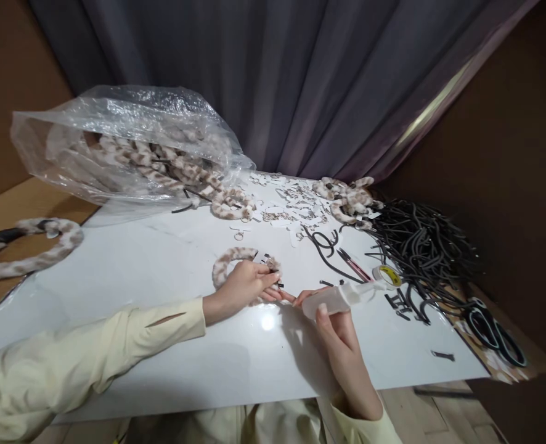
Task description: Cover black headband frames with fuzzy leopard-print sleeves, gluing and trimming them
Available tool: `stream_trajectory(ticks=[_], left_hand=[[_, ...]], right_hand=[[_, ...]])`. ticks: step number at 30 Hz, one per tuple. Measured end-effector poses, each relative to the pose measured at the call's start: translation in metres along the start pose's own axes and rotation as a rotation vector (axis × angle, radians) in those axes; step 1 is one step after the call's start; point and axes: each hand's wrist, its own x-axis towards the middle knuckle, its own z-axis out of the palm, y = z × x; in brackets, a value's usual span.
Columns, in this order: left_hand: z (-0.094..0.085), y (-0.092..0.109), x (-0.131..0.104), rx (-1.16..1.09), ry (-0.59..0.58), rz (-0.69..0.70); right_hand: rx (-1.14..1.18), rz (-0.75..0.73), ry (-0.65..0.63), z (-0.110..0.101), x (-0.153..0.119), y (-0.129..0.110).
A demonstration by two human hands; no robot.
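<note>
My left hand [249, 283] is closed on a furry brown-and-white tube [222, 266] bent in a curve, gripping it near one end where small dark bits show. In my right hand [340, 333] is a translucent squeeze bottle [328, 300], lying nearly level with its narrow nozzle to the right. Fingertips of the two hands almost meet over the white table [180, 351]; whether they touch I cannot tell. A roll of tape [387, 276] with a yellow label lies by the nozzle. Short black pieces [332, 283] are close behind the bottle.
A clear plastic bag [129, 117] full of furry tubes stands back left. One furry ring [37, 265] lies at the left edge. Metal clasps [296, 206] with white tags spread along the back. At right are a black cord heap [425, 246], a pen [356, 266] and scissors [495, 333].
</note>
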Motion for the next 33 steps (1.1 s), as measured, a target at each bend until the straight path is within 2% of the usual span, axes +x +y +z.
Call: stream_trajectory(ticks=[9,13,20,24,27,33], left_hand=[[0.000,-0.003,0.002,-0.033,-0.025,0.024],[0.001,-0.001,0.001,-0.051,-0.017,0.034],[0.001,0.004,-0.002,-0.022,0.036,-0.031],[0.001,0.001,0.000,-0.039,0.017,-0.011],[0.001,0.001,0.000,-0.025,-0.002,-0.007],[0.002,0.002,-0.001,-0.049,-0.002,-0.002]], right_hand=[[-0.267,-0.045,-0.083,0.000,0.002,0.002],[-0.440,-0.063,-0.060,-0.005,0.000,0.004],[-0.223,-0.089,0.053,-0.008,-0.001,0.003],[-0.202,-0.122,-0.008,-0.005,0.000,0.003],[-0.315,-0.166,-0.049,-0.004,-0.001,0.005],[-0.683,-0.271,-0.141,-0.006,0.000,0.008]])
